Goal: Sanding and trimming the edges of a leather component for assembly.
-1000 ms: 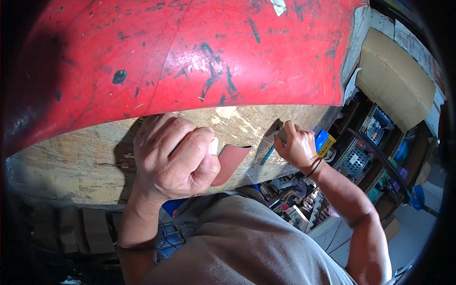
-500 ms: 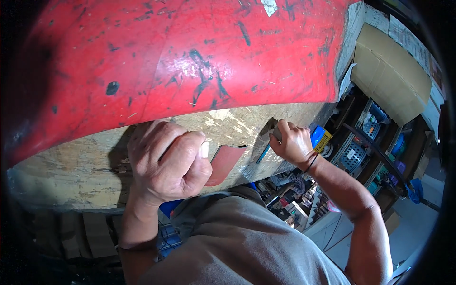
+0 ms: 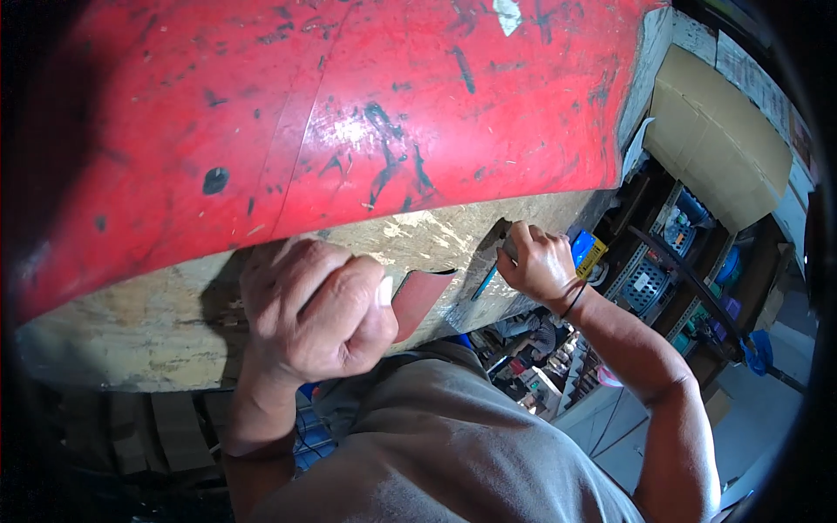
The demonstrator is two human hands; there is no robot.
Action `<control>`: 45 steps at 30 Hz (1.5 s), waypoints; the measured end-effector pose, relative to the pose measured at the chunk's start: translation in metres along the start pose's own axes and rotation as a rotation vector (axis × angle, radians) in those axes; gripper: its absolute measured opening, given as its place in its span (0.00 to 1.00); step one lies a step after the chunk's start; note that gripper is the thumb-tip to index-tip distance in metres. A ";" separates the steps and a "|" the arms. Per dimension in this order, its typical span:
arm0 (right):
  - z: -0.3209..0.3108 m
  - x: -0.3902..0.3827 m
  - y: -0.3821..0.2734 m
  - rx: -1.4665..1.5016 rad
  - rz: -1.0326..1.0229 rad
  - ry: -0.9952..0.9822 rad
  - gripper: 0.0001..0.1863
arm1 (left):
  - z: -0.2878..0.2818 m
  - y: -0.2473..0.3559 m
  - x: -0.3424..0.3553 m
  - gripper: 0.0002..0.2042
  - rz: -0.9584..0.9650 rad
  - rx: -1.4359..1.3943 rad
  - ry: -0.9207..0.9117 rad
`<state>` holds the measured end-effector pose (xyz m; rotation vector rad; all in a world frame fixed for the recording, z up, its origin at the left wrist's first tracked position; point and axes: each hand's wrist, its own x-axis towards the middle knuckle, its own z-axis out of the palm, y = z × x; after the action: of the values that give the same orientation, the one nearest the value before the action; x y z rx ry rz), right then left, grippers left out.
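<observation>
A large red sheet (image 3: 261, 113) with black smears and a pale patch spreads across the far side of the wooden bench (image 3: 148, 327). Close to its near edge, my left hand (image 3: 318, 305) is closed in a fist, knuckles up; anything inside it is hidden. Further right, my right hand (image 3: 539, 263) rests low over the bench with curled fingers, and what they grip cannot be made out. Between the hands lies a curved reddish-brown piece (image 3: 420, 299), partly covered by my left hand. A thin blue stick (image 3: 484, 283) lies beside my right hand.
Right of my right hand sits a blue and yellow packet (image 3: 587, 253). Shelves with a blue basket (image 3: 647, 286) stand at the right, beneath a cardboard sheet (image 3: 719, 131). A dark bar (image 3: 697, 292) slants across the shelves.
The red sheet's marks have shifted slightly right, and a crease on it shows more clearly. My left hand sits slightly further right and lower; my right hand is almost unmoved.
</observation>
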<state>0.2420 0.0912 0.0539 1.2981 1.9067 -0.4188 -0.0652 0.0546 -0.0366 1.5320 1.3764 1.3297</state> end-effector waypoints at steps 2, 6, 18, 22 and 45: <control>0.006 -0.005 0.000 0.142 0.117 0.048 0.14 | 0.000 0.006 0.001 0.07 -0.001 0.003 -0.014; 0.020 -0.003 0.002 0.586 0.502 0.043 0.14 | 0.002 0.003 0.002 0.08 0.002 0.026 -0.027; 0.008 0.001 -0.005 0.640 0.551 -0.042 0.11 | -0.003 0.005 0.005 0.05 -0.016 -0.031 -0.041; 0.007 0.000 -0.004 0.740 0.657 -0.052 0.12 | -0.002 0.001 0.003 0.05 -0.034 -0.050 -0.065; 0.019 -0.001 0.004 0.792 0.670 -0.006 0.22 | -0.007 0.012 0.006 0.03 -0.063 -0.022 -0.040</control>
<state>0.2537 0.0796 0.0432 2.3203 1.1861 -0.8503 -0.0696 0.0566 -0.0222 1.4809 1.3691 1.2654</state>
